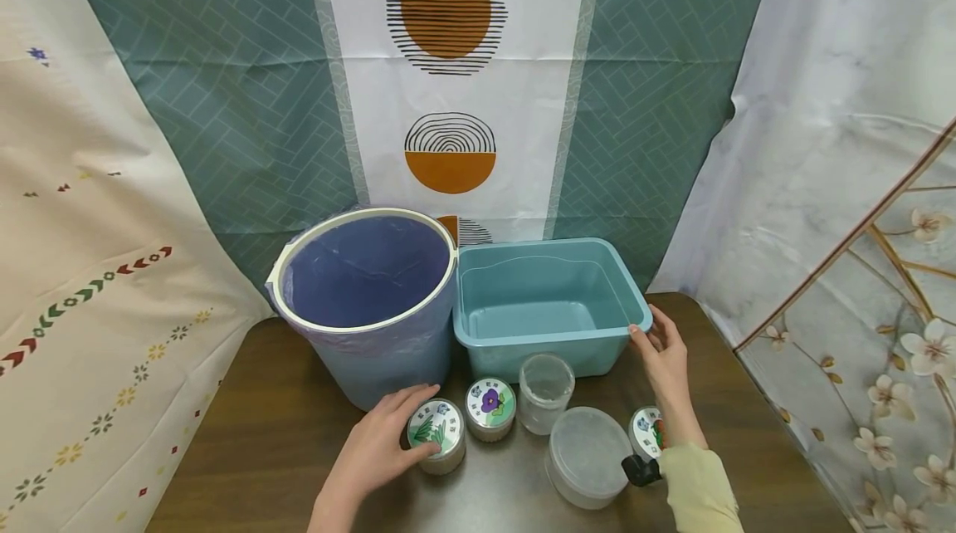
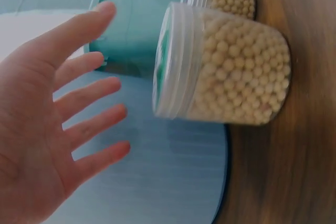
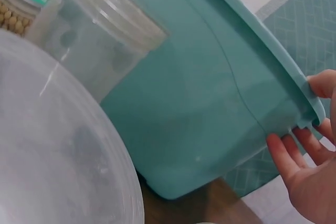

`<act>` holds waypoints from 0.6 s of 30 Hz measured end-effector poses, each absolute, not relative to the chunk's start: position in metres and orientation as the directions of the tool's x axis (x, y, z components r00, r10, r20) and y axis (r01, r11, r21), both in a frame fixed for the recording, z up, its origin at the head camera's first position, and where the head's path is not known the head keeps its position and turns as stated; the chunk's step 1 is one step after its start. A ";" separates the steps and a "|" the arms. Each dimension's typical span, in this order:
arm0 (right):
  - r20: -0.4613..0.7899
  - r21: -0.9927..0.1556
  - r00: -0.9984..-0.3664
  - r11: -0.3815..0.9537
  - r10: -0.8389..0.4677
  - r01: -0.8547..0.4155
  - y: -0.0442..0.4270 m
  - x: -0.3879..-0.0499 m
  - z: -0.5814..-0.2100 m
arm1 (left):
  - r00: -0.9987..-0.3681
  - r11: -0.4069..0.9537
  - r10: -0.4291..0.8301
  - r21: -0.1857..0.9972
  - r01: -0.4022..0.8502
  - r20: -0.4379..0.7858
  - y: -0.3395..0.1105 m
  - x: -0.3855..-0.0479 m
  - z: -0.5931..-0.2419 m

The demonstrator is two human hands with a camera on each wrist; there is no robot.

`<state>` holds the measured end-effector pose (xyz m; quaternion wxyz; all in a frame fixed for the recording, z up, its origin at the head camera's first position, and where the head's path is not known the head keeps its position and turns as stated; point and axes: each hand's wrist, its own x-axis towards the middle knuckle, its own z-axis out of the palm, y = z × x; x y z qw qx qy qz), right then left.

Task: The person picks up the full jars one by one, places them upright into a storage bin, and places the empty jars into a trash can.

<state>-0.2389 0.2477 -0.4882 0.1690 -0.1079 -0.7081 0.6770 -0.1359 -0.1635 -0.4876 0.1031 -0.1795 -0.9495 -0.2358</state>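
In the head view my left hand (image 1: pixel 373 448) hovers beside a jar with a green plant sticker on its lid (image 1: pixel 436 430). The left wrist view shows this clear jar (image 2: pixel 241 69) full of pale round beans, and the spread fingers stand apart from it. My right hand (image 1: pixel 667 367) holds the front right corner of a teal plastic basin (image 1: pixel 548 345). Seen from the right wrist, the thumb lies on the basin's rim and the other fingers curl beneath it. A jar with a purple flower sticker (image 1: pixel 490 405) stands right of the first jar.
A blue bucket (image 1: pixel 388 363) with a liner stands at the back left. In front of the basin are a clear empty jar (image 1: pixel 544 396) and a wide round lidded container (image 1: pixel 588 458). Another stickered jar (image 1: pixel 646 432) is partly hidden by my right wrist.
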 end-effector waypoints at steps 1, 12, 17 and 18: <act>0.092 -0.995 -0.919 0.062 0.384 -0.074 0.247 -0.239 -0.488 | -0.919 0.825 0.293 0.415 0.383 0.264 -0.161 -0.137 -0.489; 0.031 -0.990 -0.884 0.136 0.467 0.037 0.240 -0.244 -0.477 | -0.912 0.831 0.374 0.377 0.409 0.167 -0.144 -0.148 -0.495; -0.003 -0.983 -0.871 0.159 0.491 0.093 0.232 -0.245 -0.469 | -0.916 0.852 0.382 0.339 0.399 0.121 -0.134 -0.152 -0.494; -0.003 -0.983 -0.868 0.158 0.496 0.094 0.230 -0.245 -0.469 | -0.918 0.857 0.381 0.331 0.396 0.112 -0.132 -0.152 -0.494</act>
